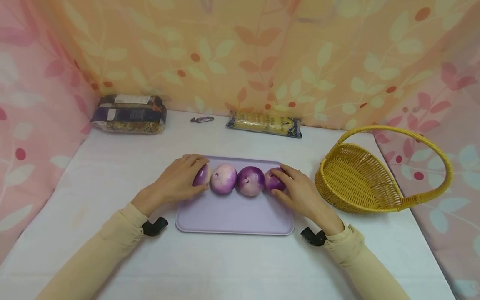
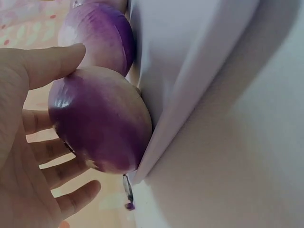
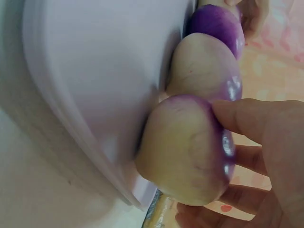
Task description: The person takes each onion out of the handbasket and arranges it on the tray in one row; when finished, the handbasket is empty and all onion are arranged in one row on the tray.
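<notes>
Several red onions stand in a row along the far half of a lilac rectangular tray (image 1: 235,216). My left hand (image 1: 179,178) holds the leftmost onion (image 2: 102,121) at its outer side, thumb on the near side and fingers behind it. At the other end of the row, my right hand (image 1: 303,191) grips the rightmost onion (image 3: 185,152) between thumb and fingers. Between them sit a paler onion (image 1: 223,179) and a darker purple onion (image 1: 251,181), close side by side. Both held onions rest on the tray, partly covered by my fingers in the head view.
A yellow wicker basket (image 1: 326,196) with a tall handle stands right of the tray. Along the back lie a dark packaged bag (image 1: 129,114), a small wrapped candy (image 1: 202,119) and a pack of pasta (image 1: 262,123). Patterned curtains border the white table.
</notes>
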{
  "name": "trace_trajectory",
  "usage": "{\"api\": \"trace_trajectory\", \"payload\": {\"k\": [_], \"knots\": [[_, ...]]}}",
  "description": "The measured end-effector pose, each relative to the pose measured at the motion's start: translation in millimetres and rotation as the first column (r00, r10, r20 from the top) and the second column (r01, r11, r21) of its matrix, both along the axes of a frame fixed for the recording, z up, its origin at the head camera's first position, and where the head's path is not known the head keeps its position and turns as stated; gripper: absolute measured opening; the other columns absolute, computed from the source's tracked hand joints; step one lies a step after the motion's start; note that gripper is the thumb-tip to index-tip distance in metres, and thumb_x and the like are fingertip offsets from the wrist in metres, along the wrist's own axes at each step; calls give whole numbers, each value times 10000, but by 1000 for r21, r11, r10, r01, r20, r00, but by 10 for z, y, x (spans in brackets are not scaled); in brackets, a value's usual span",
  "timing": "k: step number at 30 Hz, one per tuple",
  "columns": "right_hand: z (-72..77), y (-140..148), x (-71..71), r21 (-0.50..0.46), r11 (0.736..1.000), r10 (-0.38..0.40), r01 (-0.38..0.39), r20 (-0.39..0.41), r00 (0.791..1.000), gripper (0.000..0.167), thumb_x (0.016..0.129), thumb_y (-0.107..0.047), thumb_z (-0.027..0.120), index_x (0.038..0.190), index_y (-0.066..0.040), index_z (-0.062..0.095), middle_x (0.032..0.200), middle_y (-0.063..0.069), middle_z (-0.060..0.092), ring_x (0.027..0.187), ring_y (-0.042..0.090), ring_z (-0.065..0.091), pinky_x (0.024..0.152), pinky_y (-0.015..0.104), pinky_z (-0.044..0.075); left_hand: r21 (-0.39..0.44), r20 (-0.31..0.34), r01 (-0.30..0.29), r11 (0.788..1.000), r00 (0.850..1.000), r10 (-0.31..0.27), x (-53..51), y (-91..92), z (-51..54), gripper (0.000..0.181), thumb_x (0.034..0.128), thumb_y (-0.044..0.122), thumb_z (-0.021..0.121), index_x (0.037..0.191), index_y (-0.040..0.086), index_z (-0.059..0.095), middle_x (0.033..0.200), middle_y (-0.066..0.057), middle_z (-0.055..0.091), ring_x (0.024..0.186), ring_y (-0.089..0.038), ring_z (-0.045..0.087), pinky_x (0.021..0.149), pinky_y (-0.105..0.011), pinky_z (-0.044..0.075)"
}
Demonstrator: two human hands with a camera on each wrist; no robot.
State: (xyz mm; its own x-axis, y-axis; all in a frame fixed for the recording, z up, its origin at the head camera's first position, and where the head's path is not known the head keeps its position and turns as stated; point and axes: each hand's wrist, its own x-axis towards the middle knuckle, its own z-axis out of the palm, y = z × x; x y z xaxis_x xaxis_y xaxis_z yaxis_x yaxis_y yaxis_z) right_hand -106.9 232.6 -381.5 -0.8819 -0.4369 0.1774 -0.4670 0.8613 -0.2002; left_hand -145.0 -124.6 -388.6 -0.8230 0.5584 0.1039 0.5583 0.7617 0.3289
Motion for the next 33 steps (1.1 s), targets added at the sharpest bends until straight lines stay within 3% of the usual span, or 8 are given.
{"api": "trace_trajectory", "payload": {"k": [10,25,30,33], "knots": [[-26,-18,5,-24,999,30,-29,7,1000,571,878,-312,723,1382,-118,537,1458,224,454,1279,414,509,1013,547,451,35,38,-8,999,999,7,-12,-11,2,730,829,373,739,1406,27,458,1400,-159,497,1293,-345,471,1029,-540,423],[-39,-18,1,-8,999,32,-32,-10,999,593,850,-334,742,1372,-136,544,1454,237,452,1274,435,507,1024,564,434,26,25,-19,999,1000,18,1,-18,-1,767,824,419,732,1421,40,437,1396,-151,496,1258,-342,494,1006,-541,432],[-10,-13,-17,2,1000,-2,2,3,1000,597,867,-383,713,1381,-135,535,1465,228,444,1310,427,474,1034,586,412,16,47,-32,999,998,31,-9,-31,29,752,859,463,684,1439,61,423,1420,-147,480,1301,-343,466,1040,-545,404],[77,17,-49,7,999,-50,50,-2,999,605,891,-423,673,1398,-136,511,1486,213,423,1352,416,427,1045,608,383,0,47,-56,998,997,55,-37,-61,109,698,913,475,613,1446,70,416,1438,-154,468,1336,-358,435,1066,-557,372]]}}
